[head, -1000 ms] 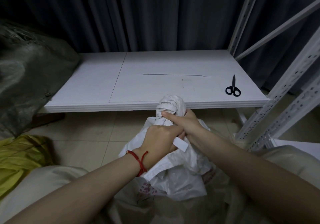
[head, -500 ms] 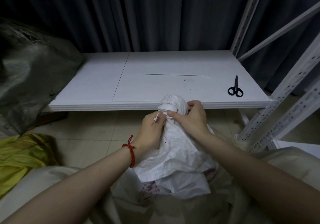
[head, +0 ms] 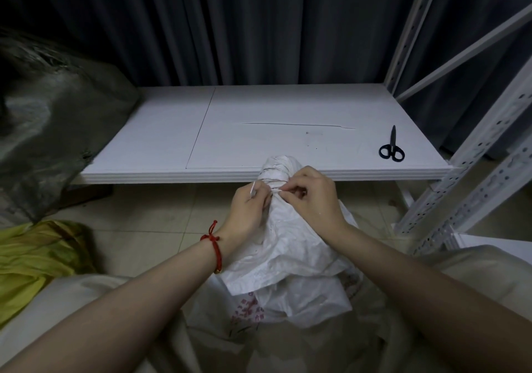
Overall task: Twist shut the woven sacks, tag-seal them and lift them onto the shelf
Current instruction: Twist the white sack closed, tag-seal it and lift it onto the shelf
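Sack [head: 290, 246] sits on the floor before the shelf [head: 161, 130], neck twisted. Left grip [head: 249, 208] pinches the tag [head: 253, 190] end. Right grip [head: 312, 199] pinches the tag at the neck. Scissors [head: 391, 149] lie on the shelf.

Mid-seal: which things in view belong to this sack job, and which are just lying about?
Job: white sack, tie strip pinched by left hand, right hand pinching the sack's neck, shelf.
Lying about: scissors on the shelf, grey sack, yellow cloth.
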